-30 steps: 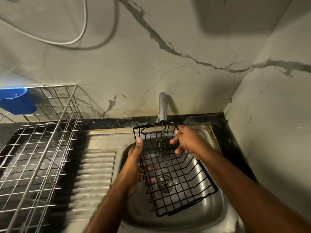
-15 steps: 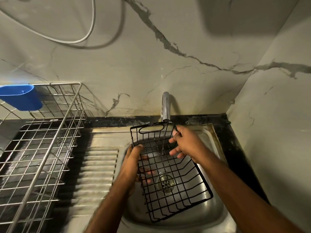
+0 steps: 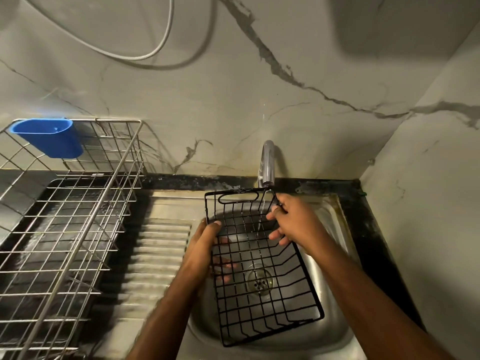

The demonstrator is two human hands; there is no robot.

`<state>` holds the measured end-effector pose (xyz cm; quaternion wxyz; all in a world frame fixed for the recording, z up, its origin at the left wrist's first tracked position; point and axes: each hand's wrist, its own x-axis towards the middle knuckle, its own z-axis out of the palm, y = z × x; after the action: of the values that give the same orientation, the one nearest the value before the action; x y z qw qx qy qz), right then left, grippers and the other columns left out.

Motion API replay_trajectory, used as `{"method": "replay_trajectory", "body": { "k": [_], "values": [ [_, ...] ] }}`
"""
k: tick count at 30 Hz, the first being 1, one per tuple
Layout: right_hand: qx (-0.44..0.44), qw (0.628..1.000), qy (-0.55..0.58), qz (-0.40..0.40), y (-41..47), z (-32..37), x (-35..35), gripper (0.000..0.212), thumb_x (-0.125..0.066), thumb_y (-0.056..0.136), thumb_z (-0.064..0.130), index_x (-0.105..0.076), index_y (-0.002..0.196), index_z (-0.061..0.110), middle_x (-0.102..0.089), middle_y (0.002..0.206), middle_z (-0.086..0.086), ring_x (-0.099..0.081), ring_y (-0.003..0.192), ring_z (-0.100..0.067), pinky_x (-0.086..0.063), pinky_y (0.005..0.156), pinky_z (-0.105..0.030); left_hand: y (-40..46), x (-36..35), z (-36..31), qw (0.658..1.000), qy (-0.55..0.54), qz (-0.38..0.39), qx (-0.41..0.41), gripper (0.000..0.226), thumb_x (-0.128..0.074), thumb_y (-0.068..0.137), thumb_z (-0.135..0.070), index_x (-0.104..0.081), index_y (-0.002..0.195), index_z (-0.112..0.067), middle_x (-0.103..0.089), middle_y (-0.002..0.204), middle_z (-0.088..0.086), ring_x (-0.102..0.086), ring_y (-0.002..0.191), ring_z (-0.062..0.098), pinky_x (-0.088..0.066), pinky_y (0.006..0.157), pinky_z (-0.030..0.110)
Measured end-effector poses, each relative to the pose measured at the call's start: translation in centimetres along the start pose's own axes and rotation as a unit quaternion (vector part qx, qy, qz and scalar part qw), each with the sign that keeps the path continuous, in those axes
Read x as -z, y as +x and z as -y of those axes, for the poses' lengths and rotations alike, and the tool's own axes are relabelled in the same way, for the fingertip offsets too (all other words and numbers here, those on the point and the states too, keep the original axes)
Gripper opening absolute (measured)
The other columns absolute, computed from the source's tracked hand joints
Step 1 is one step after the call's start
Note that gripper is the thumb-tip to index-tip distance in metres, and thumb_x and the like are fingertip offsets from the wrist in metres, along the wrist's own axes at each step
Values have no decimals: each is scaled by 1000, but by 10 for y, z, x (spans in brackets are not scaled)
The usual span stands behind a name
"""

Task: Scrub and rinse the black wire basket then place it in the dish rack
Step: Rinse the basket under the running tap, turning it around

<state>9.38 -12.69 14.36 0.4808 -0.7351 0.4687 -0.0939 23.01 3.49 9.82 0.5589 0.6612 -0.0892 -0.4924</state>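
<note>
A black wire basket (image 3: pixel 262 302) is held tilted over the steel sink (image 3: pixel 327 331), its handle end up under the tap (image 3: pixel 268 162). A thin stream of water runs from the tap through the basket's far end. My left hand (image 3: pixel 205 245) grips the basket's left side, thumb on the rim and fingers curled underneath. My right hand (image 3: pixel 293 219) holds the right rim near the far corner, thumb on the wire. The silver wire dish rack (image 3: pixel 67 229) stands to the left on the counter.
A blue plastic cup holder (image 3: pixel 49 137) hangs on the rack's back corner. The ribbed drainboard (image 3: pixel 158 253) lies between rack and sink. The drain (image 3: pixel 260 280) shows through the basket. Marble walls close in behind and on the right; a white cable (image 3: pixel 155 49) loops on the wall.
The basket has tipped slightly, its near end swinging lower and left. My left hand slid down along the left side. My right hand keeps its hold on the far right rim.
</note>
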Motion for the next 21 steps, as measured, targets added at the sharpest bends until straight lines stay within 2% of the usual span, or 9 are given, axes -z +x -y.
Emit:
{"method": "replay_trajectory", "body": {
  "k": [2,5,7,10,14,18,21],
  "values": [
    [4,1000,-4,-4,-2,-1,2,53,-46,104,13,-30,154,21,-67,110,2,-73,62,-19,-59,51,-30,-1,-1,1,1000,0,-2,-1,38,-49,95,-61,-62,119,-34,-72,117,9,-76,87,42,-56,60,42],
    [14,1000,-7,-7,-5,-2,4,55,-47,104,12,-27,155,19,-67,111,2,-73,62,-19,-60,53,-32,-2,-2,3,1000,-5,3,14,66,-55,73,-74,-61,124,-31,-72,117,8,-75,88,44,-56,60,45],
    [18,1000,-9,-9,-6,-4,5,55,-47,104,12,-27,155,19,-67,112,1,-73,62,-19,-61,55,-35,-2,-3,4,1000,-5,2,14,74,-55,67,-75,-60,125,-30,-71,118,8,-75,89,44,-56,60,45],
    [21,1000,-15,-11,-5,-3,6,55,-48,103,12,-28,154,19,-68,113,1,-73,61,-18,-60,53,-32,-2,-2,4,1000,-12,3,5,64,-54,72,-71,-59,122,-33,-71,119,8,-74,90,45,-56,61,46],
    [27,999,-20,-13,-3,-1,5,54,-49,103,13,-31,153,19,-68,113,1,-73,61,-16,-58,50,-28,-1,-2,2,1000,-14,4,5,64,-53,75,-70,-59,126,-32,-71,118,8,-76,87,44,-56,61,46],
    [31,999,-28,-12,0,-1,4,54,-49,103,13,-31,153,19,-68,112,1,-73,61,-16,-58,51,-28,0,-2,3,1000,-18,0,-11,41,-50,94,-62,-59,121,-34,-71,118,8,-76,86,44,-56,65,48],
    [35,999,-32,-10,3,-1,3,54,-50,103,14,-31,153,19,-68,113,1,-72,61,-16,-58,51,-28,2,0,4,1000,-18,-3,-14,43,-52,87,-66,-61,118,-37,-71,117,7,-75,87,45,-56,64,49]
  ]
}}
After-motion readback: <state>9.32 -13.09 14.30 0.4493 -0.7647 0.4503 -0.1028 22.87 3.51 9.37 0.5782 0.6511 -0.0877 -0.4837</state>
